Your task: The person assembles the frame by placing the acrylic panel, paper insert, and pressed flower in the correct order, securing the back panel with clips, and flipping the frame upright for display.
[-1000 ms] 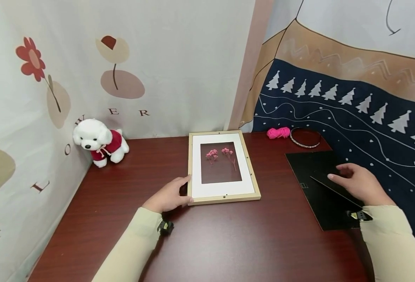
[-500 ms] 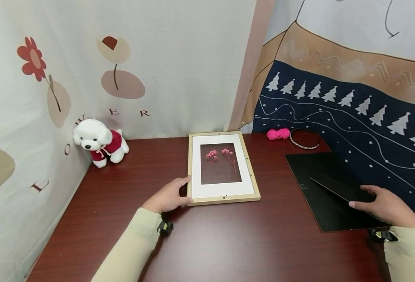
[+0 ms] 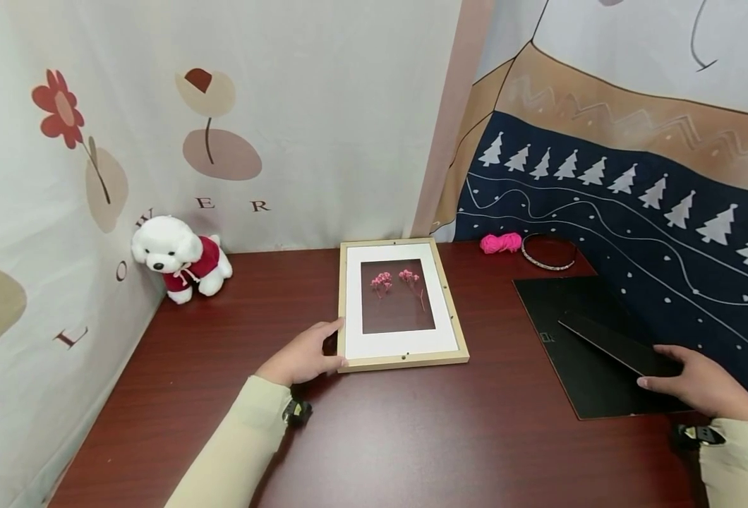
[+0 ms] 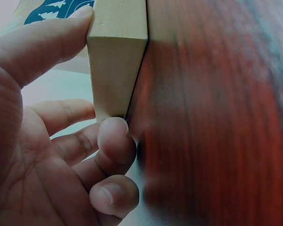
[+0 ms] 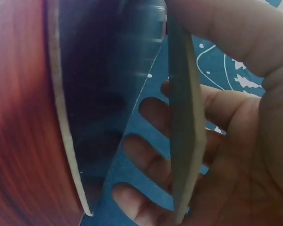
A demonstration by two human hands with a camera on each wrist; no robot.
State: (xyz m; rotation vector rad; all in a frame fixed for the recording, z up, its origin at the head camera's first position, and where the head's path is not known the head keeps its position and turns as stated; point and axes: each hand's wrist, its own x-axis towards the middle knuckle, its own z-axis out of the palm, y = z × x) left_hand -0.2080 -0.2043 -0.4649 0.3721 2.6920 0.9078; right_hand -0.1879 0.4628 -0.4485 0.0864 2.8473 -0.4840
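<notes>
Left hand [image 3: 304, 355] has the picture frame [image 3: 434, 357] pinched at its near left corner, while right hand [image 3: 707, 382] kinda loosely grips the raised flap [image 3: 618, 344] on that black board [image 3: 558, 301].

Frame [image 3: 406, 363]: smooth, matt pale wood. Mat [image 3: 406, 344]: matt white, paper-like. Board [image 3: 593, 377] and stand [image 3: 622, 343]: smooth black faces. Counter [image 3: 399, 444]: glossy reddish wood grain. Dog [image 3: 183, 261]: fluffy plush. Yarn [image 3: 501, 243]: fibrous strands. Curtain [image 3: 323, 127]: creased cloth.
</notes>
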